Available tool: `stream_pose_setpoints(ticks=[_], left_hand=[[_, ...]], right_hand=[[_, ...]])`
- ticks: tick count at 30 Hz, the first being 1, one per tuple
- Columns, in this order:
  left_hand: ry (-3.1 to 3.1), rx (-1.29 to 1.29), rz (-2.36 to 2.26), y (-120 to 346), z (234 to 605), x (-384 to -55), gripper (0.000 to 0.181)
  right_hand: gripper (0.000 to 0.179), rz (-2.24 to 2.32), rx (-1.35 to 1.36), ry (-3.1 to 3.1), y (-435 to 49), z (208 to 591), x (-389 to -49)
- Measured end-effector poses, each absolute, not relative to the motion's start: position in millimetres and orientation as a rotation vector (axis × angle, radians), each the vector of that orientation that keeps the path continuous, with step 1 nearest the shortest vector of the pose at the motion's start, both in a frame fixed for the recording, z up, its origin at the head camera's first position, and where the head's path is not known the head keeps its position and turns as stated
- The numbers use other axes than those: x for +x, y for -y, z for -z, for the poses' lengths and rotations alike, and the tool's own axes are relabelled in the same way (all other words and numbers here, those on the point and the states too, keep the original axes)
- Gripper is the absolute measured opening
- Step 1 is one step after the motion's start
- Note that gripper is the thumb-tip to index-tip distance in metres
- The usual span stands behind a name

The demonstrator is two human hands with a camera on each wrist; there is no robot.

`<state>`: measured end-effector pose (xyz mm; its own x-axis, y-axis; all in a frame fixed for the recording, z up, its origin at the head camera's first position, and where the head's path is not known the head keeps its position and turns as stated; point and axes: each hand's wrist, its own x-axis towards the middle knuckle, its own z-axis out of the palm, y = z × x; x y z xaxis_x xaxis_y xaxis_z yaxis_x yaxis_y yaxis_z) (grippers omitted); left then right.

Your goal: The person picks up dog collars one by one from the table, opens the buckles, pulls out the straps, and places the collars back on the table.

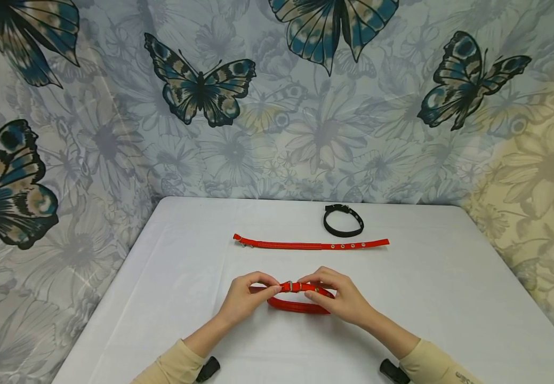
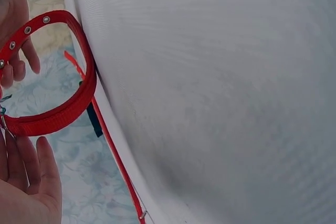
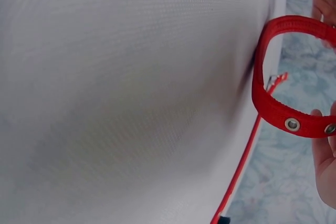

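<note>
Both hands hold a red collar (image 1: 300, 306) bent into a loop, its metal buckle (image 1: 290, 286) between them in the head view. My left hand (image 1: 245, 296) pinches the band just left of the buckle. On the right side, my right hand (image 1: 341, 296) grips the strap between thumb and fingers. Metal-rimmed holes run along this strap, as the left wrist view shows on the red collar (image 2: 84, 98). The right wrist view has the collar (image 3: 260, 85) with the right fingers (image 3: 323, 153) under the holed part. The exact hold at the buckle is partly hidden.
Behind the hands, a second red collar (image 1: 296, 246) lies stretched out straight on the white table (image 1: 161, 266). Farther back, a black collar (image 1: 344, 233) lies closed in a ring near the table's far edge. A butterfly-patterned cloth (image 1: 267, 160) hangs behind the table.
</note>
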<state>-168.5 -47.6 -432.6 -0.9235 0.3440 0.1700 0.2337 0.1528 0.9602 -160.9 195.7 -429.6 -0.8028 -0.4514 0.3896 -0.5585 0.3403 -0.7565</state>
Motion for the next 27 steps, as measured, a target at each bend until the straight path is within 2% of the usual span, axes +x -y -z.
stream_pose_setpoints(ticks=[9, 27], left_hand=[[-2.302, 0.572, -1.9, 46.1, 430.4, -167.6, 0.006], [-2.305, 0.569, -1.886, 48.1, 430.3, -166.3, 0.006]], right_hand=[[0.023, -1.49, 0.84, 2.445, -188.7, 427.5, -159.8], [0.024, -1.372, 0.948, 2.358, -187.8, 428.2, -162.3]])
